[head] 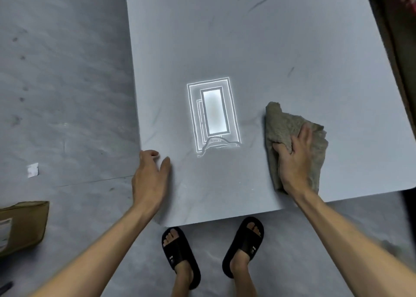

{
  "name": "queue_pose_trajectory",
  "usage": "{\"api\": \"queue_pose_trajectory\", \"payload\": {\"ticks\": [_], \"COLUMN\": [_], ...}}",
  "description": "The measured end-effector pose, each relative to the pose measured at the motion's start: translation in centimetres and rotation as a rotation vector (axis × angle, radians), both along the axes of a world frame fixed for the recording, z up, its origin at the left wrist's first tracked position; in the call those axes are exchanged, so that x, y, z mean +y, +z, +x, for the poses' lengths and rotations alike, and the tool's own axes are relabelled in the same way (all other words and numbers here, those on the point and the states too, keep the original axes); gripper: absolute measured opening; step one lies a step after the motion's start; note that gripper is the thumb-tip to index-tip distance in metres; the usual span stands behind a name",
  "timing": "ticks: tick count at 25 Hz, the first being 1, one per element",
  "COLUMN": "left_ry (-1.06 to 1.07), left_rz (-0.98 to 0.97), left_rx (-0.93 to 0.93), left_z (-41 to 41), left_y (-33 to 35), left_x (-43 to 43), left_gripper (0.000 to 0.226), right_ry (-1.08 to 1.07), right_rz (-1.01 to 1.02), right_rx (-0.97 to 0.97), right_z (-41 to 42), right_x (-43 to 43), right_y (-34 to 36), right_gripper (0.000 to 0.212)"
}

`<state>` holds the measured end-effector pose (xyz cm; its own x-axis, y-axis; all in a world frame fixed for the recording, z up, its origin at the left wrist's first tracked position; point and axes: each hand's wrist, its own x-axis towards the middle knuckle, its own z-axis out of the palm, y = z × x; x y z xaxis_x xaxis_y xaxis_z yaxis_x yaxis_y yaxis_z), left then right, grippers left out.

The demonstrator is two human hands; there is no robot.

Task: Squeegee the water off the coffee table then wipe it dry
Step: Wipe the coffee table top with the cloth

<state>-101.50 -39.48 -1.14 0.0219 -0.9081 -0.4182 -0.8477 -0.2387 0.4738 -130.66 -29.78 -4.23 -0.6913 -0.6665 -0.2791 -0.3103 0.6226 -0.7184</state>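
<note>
The grey marble-look coffee table point(258, 37) fills the upper middle of the view. A ceiling light is mirrored on its glossy top, and the reflection's lower edge is wavy, as from a thin water film point(216, 145). My right hand point(292, 161) presses a crumpled grey-brown cloth point(283, 125) flat on the table near its front right corner, fingers curled into the fabric. My left hand point(150, 175) rests on the table's left front edge, fingers apart, holding nothing. No squeegee is in view.
Grey marbled floor lies to the left and in front of the table. A brown cardboard box point(22, 224) stands at the lower left, and a small white scrap point(33, 170) lies on the floor. My feet in black slides point(180, 254) stand right at the table's front edge.
</note>
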Motion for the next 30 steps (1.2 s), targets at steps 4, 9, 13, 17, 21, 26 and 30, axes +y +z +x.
{"api": "queue_pose_trajectory", "payload": {"ticks": [4, 9, 13, 17, 21, 26, 30], "left_ry": [0.006, 0.107, 0.16, 0.209, 0.401, 0.349, 0.308], "left_rz": [0.058, 0.149, 0.2, 0.225, 0.14, 0.075, 0.104], "left_rx": [0.002, 0.149, 0.238, 0.283, 0.328, 0.267, 0.205], "left_z": [1.8, 3.5, 4.2, 4.7, 4.8, 4.3, 5.0], "left_y": [0.6, 0.9, 0.8, 0.5, 0.2, 0.1, -0.1], "left_x": [-2.0, -3.0, -3.6, -3.7, -3.4, -1.9, 0.3], "left_gripper": [0.033, 0.032, 0.033, 0.029, 0.026, 0.028, 0.032], "right_ry": [0.196, 0.439, 0.591, 0.78, 1.002, 1.248, 1.378], "right_rz": [0.082, 0.14, 0.141, 0.149, 0.127, 0.118, 0.111], "right_rx": [0.131, 0.209, 0.283, 0.331, 0.415, 0.517, 0.581], "right_z": [2.1, 5.0, 8.1, 12.0, 15.9, 17.4, 16.8], "right_x": [-3.5, -8.3, -11.2, -12.0, -11.5, -10.4, -8.7], "right_y": [-0.5, -0.5, -0.8, -0.9, -0.8, -0.8, -0.7], "right_gripper": [0.045, 0.069, 0.066, 0.066, 0.068, 0.062, 0.058]}}
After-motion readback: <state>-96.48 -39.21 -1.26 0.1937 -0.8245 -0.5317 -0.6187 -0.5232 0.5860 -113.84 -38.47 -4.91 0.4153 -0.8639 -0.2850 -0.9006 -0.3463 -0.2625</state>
